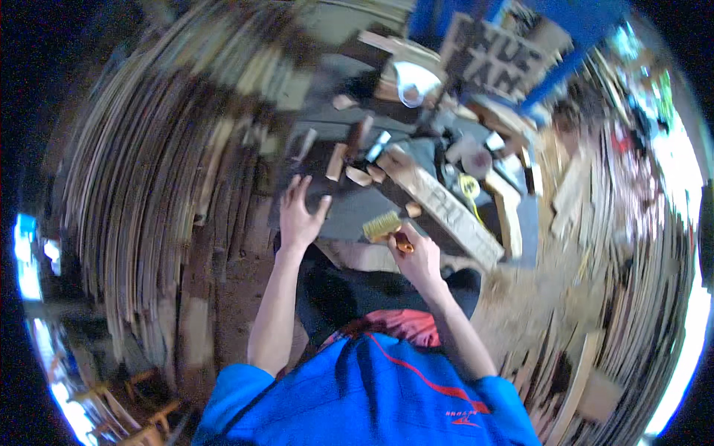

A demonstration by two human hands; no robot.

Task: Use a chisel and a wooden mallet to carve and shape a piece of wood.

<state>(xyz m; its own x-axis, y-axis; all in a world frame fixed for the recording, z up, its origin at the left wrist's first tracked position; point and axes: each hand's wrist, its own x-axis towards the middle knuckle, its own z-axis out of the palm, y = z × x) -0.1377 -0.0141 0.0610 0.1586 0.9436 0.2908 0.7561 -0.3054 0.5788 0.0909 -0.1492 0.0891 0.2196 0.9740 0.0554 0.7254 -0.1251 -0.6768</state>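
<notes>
My right hand [421,262] is closed around the orange-brown handle of a brush [381,225]. Its pale yellow bristles point left, above the near edge of a dark work surface [346,212]. My left hand [300,224] is spread open over the left part of that surface, holding nothing. Beyond the brush lies a small wood block [413,209], close to a long wooden beam [450,212] that slants across the surface. A few short wood pieces [336,162] lie past my left fingertips. Motion blurs the scene somewhat.
A yellow tape measure [468,186] lies right of the beam, near an angled wood piece [507,215]. A white object [416,80] stands at the back, before a lettered board [491,59]. Stacked planks [149,178] rise on the left; more boards [632,245] line the right.
</notes>
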